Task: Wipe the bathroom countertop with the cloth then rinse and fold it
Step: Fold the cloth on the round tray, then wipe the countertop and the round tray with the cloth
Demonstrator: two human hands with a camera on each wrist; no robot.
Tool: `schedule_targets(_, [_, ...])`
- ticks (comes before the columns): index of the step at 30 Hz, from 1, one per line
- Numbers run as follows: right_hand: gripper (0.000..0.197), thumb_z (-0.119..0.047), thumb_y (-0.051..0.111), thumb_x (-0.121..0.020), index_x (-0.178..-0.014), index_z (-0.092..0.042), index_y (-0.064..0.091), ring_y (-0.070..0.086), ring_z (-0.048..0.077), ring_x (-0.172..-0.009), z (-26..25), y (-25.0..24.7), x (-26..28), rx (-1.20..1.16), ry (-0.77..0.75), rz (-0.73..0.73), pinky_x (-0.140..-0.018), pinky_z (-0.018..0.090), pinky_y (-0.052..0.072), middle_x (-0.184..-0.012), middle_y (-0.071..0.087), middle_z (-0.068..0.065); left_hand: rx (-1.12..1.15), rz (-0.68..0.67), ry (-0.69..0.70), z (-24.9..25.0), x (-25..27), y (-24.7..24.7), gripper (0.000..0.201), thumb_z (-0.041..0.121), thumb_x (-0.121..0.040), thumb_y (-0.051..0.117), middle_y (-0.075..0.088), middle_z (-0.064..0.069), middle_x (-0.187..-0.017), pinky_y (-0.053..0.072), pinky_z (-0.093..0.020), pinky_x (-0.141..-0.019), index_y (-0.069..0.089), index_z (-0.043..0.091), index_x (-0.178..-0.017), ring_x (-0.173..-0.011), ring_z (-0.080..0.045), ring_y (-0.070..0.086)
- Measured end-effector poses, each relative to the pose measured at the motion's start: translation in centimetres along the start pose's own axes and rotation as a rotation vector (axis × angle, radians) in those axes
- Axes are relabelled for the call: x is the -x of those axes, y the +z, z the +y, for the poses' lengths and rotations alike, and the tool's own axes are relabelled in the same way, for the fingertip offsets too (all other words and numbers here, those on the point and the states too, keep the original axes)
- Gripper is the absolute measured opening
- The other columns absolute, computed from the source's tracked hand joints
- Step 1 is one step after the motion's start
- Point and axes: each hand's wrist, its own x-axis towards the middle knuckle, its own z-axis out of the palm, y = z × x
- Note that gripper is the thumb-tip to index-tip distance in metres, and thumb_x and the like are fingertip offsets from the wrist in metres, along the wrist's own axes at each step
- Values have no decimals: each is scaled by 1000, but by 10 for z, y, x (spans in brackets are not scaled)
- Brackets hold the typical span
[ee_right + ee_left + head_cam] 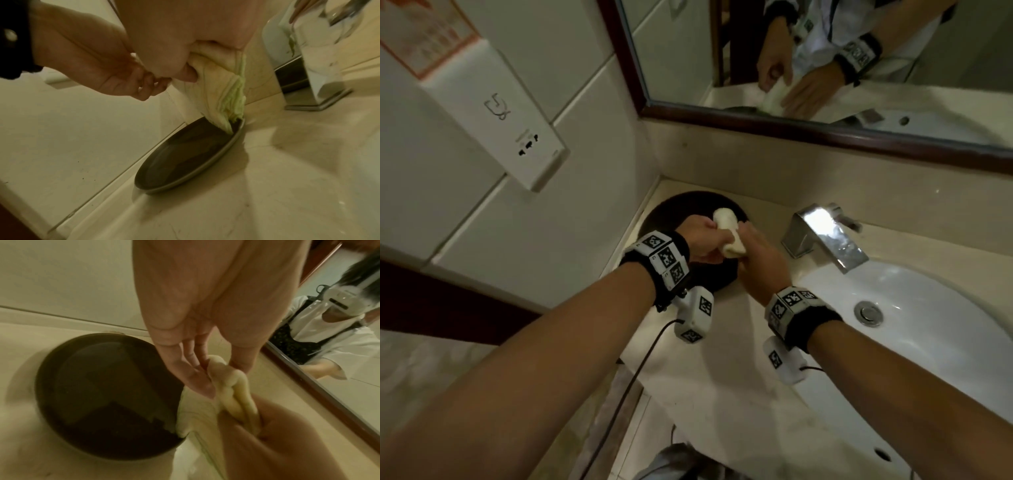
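Observation:
A pale yellow cloth (726, 222), twisted into a thick roll, is held between both hands above a dark round plate (671, 212) in the back left corner of the beige countertop (722, 394). My left hand (713, 229) pinches one end of the cloth (228, 382) between thumb and fingers. My right hand (743, 244) has its fingers curled round the other end. In the right wrist view the right hand (190, 69) grips the cloth (222, 97), whose loose lower end hangs down and touches the plate (185, 162) near its rim. The left hand (152, 84) pinches it from the left.
A chrome faucet (825, 236) stands right of the hands, over a white sink basin (914, 301) with a metal drain (868, 312). A framed mirror (825, 51) hangs behind. A white socket panel (517, 137) is on the tiled left wall.

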Motion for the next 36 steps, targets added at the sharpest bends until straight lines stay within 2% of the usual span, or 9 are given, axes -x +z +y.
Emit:
schedule_targets(5, [60, -32, 32, -77, -135, -22, 47, 60, 35, -103, 9, -26, 15, 100, 125, 49, -73, 39, 50, -126, 59, 9, -195, -67, 89, -9, 0, 11, 29, 33, -94, 57, 62, -5, -105, 60, -34, -69, 55, 21, -120, -90, -19, 64])
schedule_targets(9, [56, -10, 52, -80, -134, -22, 46, 63, 37, -93, 16, -43, 22, 212, 224, 115, -72, 38, 49, -110, 64, 14, -569, -123, 213, -33, -5, 3, 33, 36, -91, 59, 63, 1, -117, 55, -36, -88, 59, 29, -124, -104, -20, 62])
schedule_targets(13, [53, -4, 60, -72, -125, -13, 56, 63, 36, -99, 27, -40, 28, 359, 118, 205, -73, 40, 54, -133, 57, 10, -976, -94, 315, -68, -11, -4, 45, 38, -91, 58, 50, 1, -140, 41, -37, -105, 53, 29, -135, -126, -24, 49])
schedule_targets(16, [59, -12, 59, -77, -135, -10, 50, 52, 39, -121, 32, -15, 44, 385, 76, 70, -93, 49, 47, -142, 48, 17, -1067, -93, 310, -95, -20, -6, 53, 43, -94, 51, 36, 1, -152, 35, -40, -110, 42, 30, -144, -136, -24, 38])
schedule_targets(18, [69, -29, 57, -85, -148, -14, 32, 28, 38, -140, 29, 7, 58, 444, 107, -237, -111, 52, 30, -153, 31, 18, -1123, -95, 307, -107, -25, -8, 55, 45, -96, 48, 27, 2, -157, 31, -42, -113, 35, 32, -148, -141, -25, 30])
schedule_targets(20, [78, -48, 45, -89, -153, -15, 16, 8, 36, -147, 30, 30, 67, 529, 144, -461, -116, 54, 13, -159, 13, 18, -1166, -121, 301, -115, -30, -10, 57, 46, -96, 45, 21, 2, -159, 29, -45, -114, 30, 33, -149, -143, -26, 24])
schedule_targets(23, [70, -53, 26, -87, -147, -17, 31, 12, 35, -145, 29, 32, 62, 476, 183, -394, -114, 54, 18, -156, 22, 16, -1229, -152, 286, -126, -36, -13, 56, 47, -98, 40, 18, 2, -161, 27, -48, -115, 25, 35, -151, -145, -30, 20])
schedule_targets(25, [63, -45, 26, -86, -141, -18, 40, 18, 36, -143, 34, 27, 55, 503, 148, -359, -111, 52, 24, -152, 29, 15, -1238, -164, 265, -132, -38, -14, 53, 46, -100, 38, 17, 1, -161, 26, -49, -115, 25, 35, -151, -145, -32, 19])
schedule_targets(36, [72, -41, 6, -89, -155, -12, 9, -5, 33, -148, 64, 41, 44, 450, 138, -336, -118, 41, -4, -161, 1, 15, -1301, -173, 297, -131, -43, -17, 45, 33, -105, 31, 15, -1, -161, 27, -46, -112, 32, 29, -150, -142, -34, 25])
